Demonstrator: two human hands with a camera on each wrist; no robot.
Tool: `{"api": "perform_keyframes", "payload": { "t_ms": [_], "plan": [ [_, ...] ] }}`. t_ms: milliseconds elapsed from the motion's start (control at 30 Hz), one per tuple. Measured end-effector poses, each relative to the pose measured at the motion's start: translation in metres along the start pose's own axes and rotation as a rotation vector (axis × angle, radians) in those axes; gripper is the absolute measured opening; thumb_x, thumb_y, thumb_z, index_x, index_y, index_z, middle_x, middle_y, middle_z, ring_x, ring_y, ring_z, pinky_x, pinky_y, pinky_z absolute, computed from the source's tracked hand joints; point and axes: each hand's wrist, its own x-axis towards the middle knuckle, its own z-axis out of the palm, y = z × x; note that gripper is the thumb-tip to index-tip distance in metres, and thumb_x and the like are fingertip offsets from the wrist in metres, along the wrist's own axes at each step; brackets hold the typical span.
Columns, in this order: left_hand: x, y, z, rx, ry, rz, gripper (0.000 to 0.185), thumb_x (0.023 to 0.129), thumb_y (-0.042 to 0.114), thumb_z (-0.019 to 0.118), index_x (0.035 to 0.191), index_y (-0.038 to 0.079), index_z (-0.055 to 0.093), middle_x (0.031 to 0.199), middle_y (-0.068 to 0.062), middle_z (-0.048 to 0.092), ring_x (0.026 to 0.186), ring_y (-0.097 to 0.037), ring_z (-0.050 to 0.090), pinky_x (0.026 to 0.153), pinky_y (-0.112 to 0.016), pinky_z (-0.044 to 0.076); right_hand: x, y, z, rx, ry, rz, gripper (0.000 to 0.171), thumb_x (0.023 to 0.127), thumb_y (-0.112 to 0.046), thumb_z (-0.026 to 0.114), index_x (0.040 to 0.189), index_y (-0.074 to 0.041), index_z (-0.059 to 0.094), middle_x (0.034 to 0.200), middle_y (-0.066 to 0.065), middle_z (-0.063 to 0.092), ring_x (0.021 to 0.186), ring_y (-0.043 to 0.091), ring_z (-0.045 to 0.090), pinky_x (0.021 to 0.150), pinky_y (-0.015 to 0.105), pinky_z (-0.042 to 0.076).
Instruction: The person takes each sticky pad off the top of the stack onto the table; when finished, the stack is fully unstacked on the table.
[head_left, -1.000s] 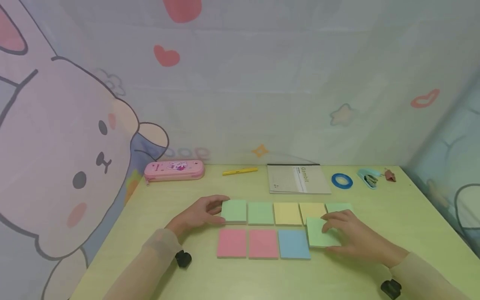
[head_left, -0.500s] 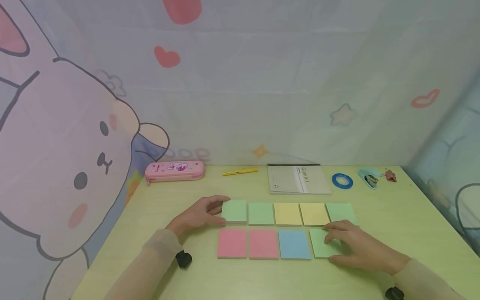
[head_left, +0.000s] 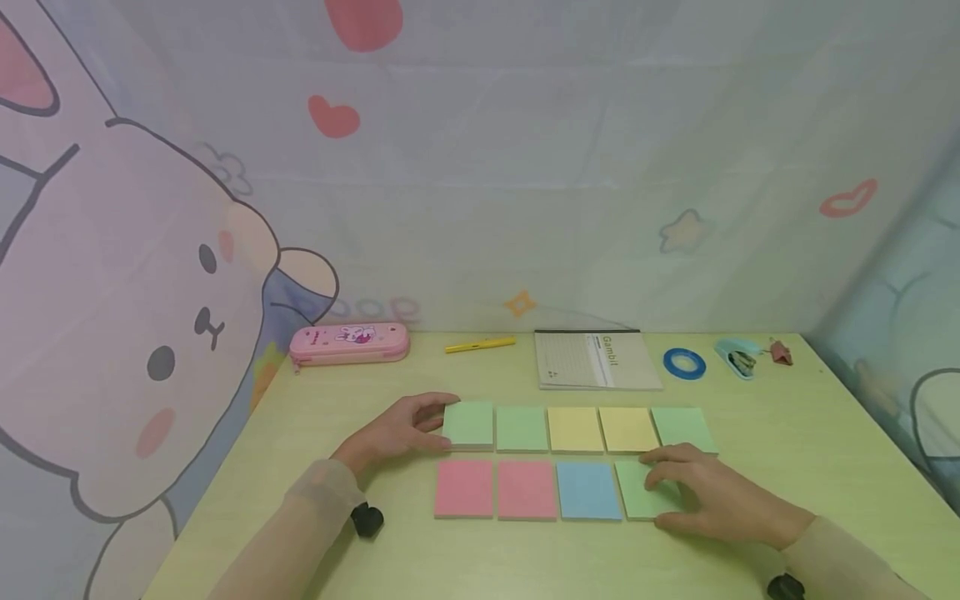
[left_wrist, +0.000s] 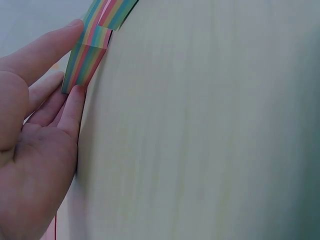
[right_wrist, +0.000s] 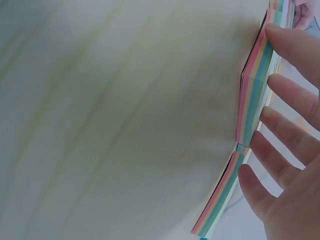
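Observation:
My left hand (head_left: 399, 429) holds the left end of a green sticky note pad (head_left: 472, 425), thumb at its front corner and forefinger at its back corner. In the left wrist view the pad's striped side (left_wrist: 82, 67) shows between thumb and fingers. At the right end of the front row, my right hand (head_left: 705, 492) grips another green sticky note pad (head_left: 637, 492), thumb at the front edge and forefinger at the back. Its remaining fingers spread beside the striped edge (right_wrist: 255, 95) in the right wrist view. A blue pad (head_left: 588, 492) lies just left of it.
Two pink pads (head_left: 465, 490) continue the front row leftward. Behind, a green pad (head_left: 522, 429), two yellow pads (head_left: 575, 430) and a green pad (head_left: 684, 427) fill the row. Farther back lie a pink pencil case (head_left: 348, 344), yellow pen (head_left: 480, 345), notebook (head_left: 577, 367) and blue tape roll (head_left: 684, 363).
My right hand has brought its green pad down toward me, from overlapping the back row into the front row beside the blue pad, then slightly left. My left hand has stayed put.

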Motion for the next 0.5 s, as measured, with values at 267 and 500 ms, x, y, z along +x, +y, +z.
{"api": "perform_keyframes", "payload": {
  "t_ms": [267, 500],
  "plan": [
    [-0.0002, 0.0002, -0.0005, 0.001, 0.001, 0.002, 0.079, 0.089, 0.007, 0.085, 0.157, 0.004, 0.045, 0.166, -0.017, 0.037, 0.152, -0.04, 0.037, 0.12, -0.037, 0.042, 0.0007, -0.0007, -0.0001, 0.004, -0.03, 0.027, 0.027, 0.089, -0.046, 0.084, 0.108, -0.035, 0.069, 0.141, 0.002, 0.063, 0.126, 0.027, 0.058, 0.097, 0.048, 0.058],
    [0.0005, -0.0014, -0.0008, -0.002, -0.004, 0.009, 0.078, 0.089, 0.006, 0.084, 0.157, 0.003, 0.045, 0.166, -0.017, 0.038, 0.152, -0.039, 0.038, 0.121, -0.036, 0.041, 0.0002, 0.0001, -0.0006, -0.002, -0.01, -0.003, 0.027, 0.089, -0.047, 0.083, 0.109, -0.035, 0.069, 0.14, 0.002, 0.063, 0.124, 0.026, 0.058, 0.095, 0.046, 0.059]
  ]
}}
